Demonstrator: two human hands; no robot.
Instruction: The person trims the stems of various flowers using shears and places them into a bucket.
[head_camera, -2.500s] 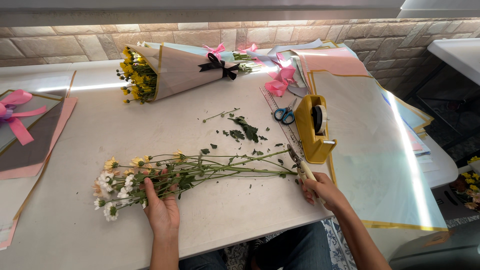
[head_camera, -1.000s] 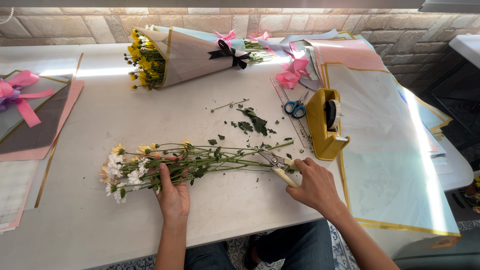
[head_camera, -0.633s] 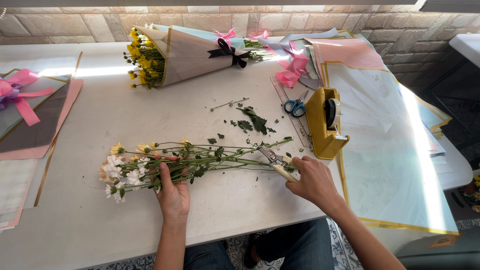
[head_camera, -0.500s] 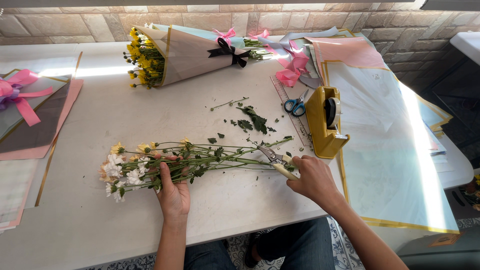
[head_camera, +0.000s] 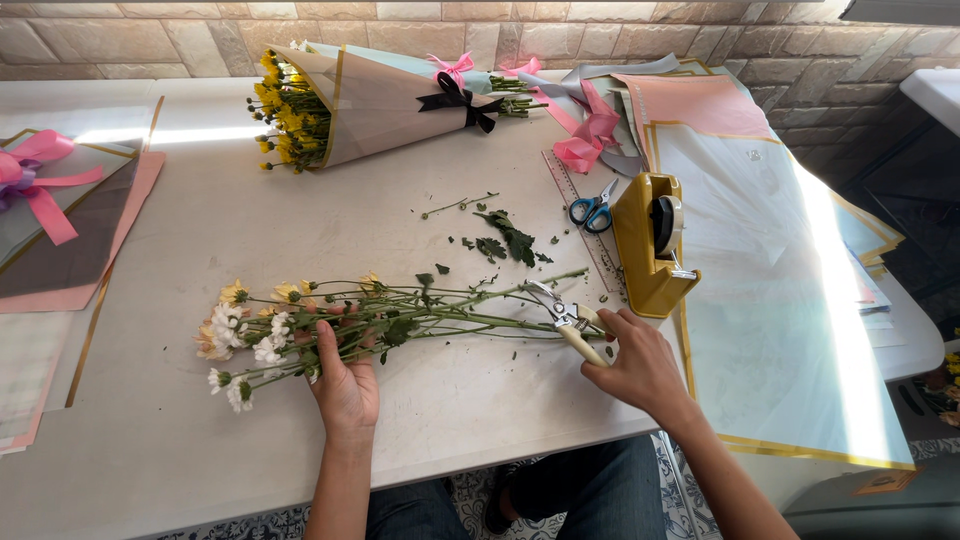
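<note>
Head view: the left hand (head_camera: 345, 385) lies closed over a loose bunch of chrysanthemum stems (head_camera: 400, 315) on the white table (head_camera: 200, 230), pinning it flat. The right hand (head_camera: 640, 365) grips pruning shears (head_camera: 565, 320), blades parted at the stem ends. Cut leaves (head_camera: 505, 240) lie just beyond; a yellow tape dispenser (head_camera: 650, 245) stands beside them.

One head-worn camera only, set above and behind the hands (head_camera: 345, 385), facing steeply down and forward across the desk (head_camera: 200, 230), close range; brick wall (head_camera: 180, 30) lies beyond the hands.
</note>
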